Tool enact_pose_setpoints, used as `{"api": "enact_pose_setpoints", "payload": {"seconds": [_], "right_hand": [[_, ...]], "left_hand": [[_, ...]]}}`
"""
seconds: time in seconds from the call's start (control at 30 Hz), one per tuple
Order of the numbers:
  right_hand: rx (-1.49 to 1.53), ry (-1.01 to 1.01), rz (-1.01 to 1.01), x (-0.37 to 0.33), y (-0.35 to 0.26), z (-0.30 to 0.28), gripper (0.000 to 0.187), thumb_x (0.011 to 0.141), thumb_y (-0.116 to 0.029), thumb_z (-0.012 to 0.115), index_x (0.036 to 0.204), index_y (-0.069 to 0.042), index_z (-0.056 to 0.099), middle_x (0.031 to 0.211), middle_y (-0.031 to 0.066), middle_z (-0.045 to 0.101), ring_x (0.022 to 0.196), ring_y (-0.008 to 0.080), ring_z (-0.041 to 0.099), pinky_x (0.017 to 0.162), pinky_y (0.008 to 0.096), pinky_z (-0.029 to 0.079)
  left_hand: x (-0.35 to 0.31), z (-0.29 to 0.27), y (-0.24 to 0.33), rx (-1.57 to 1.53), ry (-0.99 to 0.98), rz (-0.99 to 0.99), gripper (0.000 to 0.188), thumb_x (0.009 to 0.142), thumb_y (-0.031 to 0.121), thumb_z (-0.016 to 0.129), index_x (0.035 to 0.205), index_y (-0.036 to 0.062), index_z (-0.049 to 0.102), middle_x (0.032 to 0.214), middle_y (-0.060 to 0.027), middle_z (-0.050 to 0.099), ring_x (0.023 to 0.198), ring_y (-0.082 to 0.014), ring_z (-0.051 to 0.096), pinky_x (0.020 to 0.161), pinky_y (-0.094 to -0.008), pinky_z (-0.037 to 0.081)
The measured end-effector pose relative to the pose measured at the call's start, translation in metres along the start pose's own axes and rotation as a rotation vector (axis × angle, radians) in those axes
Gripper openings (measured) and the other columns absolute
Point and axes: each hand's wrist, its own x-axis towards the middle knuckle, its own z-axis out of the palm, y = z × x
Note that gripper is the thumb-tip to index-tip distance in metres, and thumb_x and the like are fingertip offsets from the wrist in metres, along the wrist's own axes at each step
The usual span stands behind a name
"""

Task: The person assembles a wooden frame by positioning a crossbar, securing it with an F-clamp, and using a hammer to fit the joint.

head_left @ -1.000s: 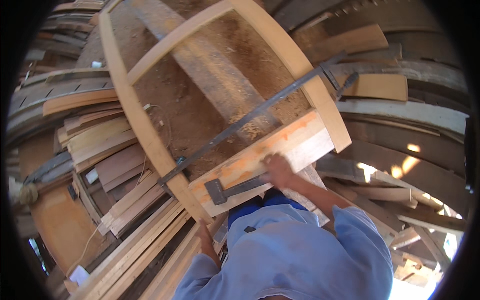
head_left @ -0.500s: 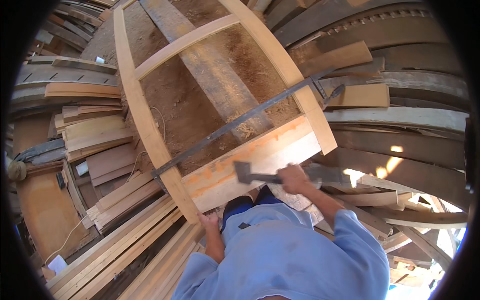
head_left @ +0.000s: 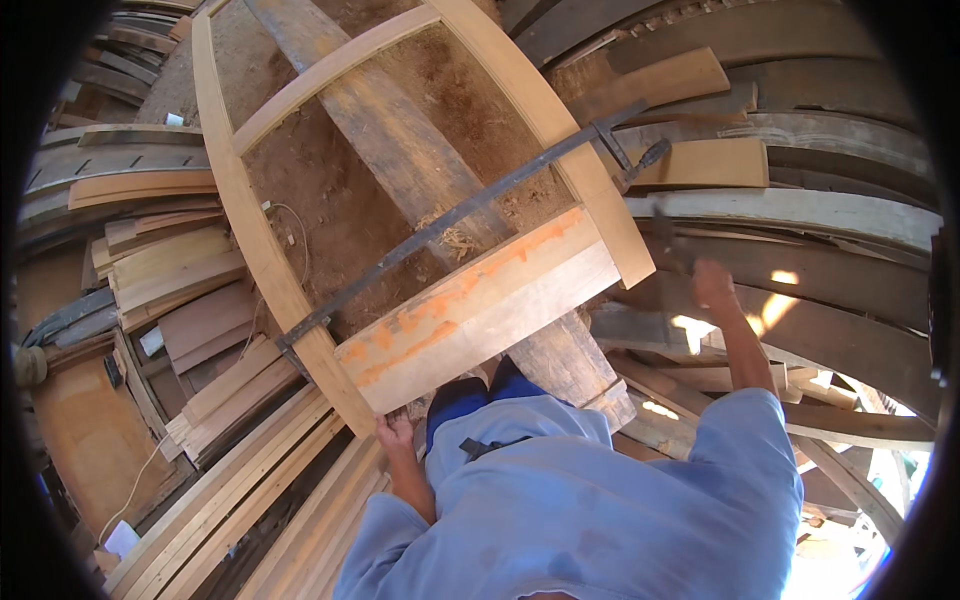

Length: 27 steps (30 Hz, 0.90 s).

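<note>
A large pale wooden frame [head_left: 262, 225] stretches away in front of me, with a wide bottom rail [head_left: 480, 300] marked by orange patches. My left hand [head_left: 394, 432] is closed round the near end of its left side piece. Off the frame's right corner, my right hand [head_left: 714, 284] is raised and grips a hammer [head_left: 668, 238], its dark head blurred and hard to make out against the boards. A long dark bar clamp [head_left: 430, 232] spans the frame just beyond the bottom rail. Its screw handle [head_left: 655, 153] sticks out on the right.
Beneath the frame runs a worn plank [head_left: 400, 135] over a sawdust-covered floor. Stacked dark boards [head_left: 830, 235] crowd the right side. Cut timber pieces [head_left: 185, 270] and long pale strips [head_left: 225, 490] lie on the left. A thin cord [head_left: 300, 235] trails near the left side piece.
My right hand has swung the hammer from over the bottom rail up and out to the right. My left hand stays on the frame's end. The whole view has shifted slightly.
</note>
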Motion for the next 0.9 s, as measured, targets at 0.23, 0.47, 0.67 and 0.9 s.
{"api": "enact_pose_setpoints", "payload": {"seconds": [0.23,0.47,0.67,0.9], "right_hand": [[0.022,-0.019,0.129,-0.027,0.03,0.005,0.025,0.078,-0.011,0.062,0.101,-0.003,0.067,0.101,0.0241,0.068,0.1,0.0418,0.065,0.086,0.0497,0.053],[0.051,-0.063,0.06,-0.042,-0.016,-0.011,0.033,0.08,-0.022,0.063,0.107,-0.002,0.065,0.109,0.0248,0.065,0.105,0.0433,0.061,0.089,0.0518,0.049],[0.539,0.104,-0.015,-0.081,-0.034,0.069,0.042,0.074,-0.027,0.07,0.1,0.004,0.061,0.085,0.0223,0.063,0.083,0.0375,0.064,0.077,0.0479,0.05],[0.799,-0.346,-0.127,-0.164,-0.254,0.018,0.048,0.079,-0.025,0.071,0.115,0.004,0.061,0.099,0.0255,0.067,0.092,0.0379,0.066,0.084,0.0439,0.052]], "left_hand": [[0.0,0.002,-0.002,-0.007,0.048,-0.05,0.037,0.102,0.027,0.048,0.13,0.0025,0.051,0.131,-0.0161,0.056,0.125,-0.0336,0.051,0.112,-0.0536,0.038],[0.028,-0.046,0.008,-0.028,-0.636,-0.072,0.037,0.096,0.024,0.058,0.127,0.0038,0.057,0.131,-0.0148,0.059,0.126,-0.0326,0.051,0.112,-0.0521,0.036],[0.018,-0.03,0.001,-0.061,-0.221,-0.105,0.037,0.089,0.021,0.069,0.121,0.0053,0.06,0.126,-0.0136,0.062,0.119,-0.0317,0.055,0.112,-0.049,0.036],[0.025,-0.049,0.021,0.186,-0.183,-0.009,0.034,0.087,0.01,0.072,0.119,0.0107,0.058,0.114,-0.0067,0.065,0.108,-0.026,0.06,0.103,-0.0465,0.043]]}}
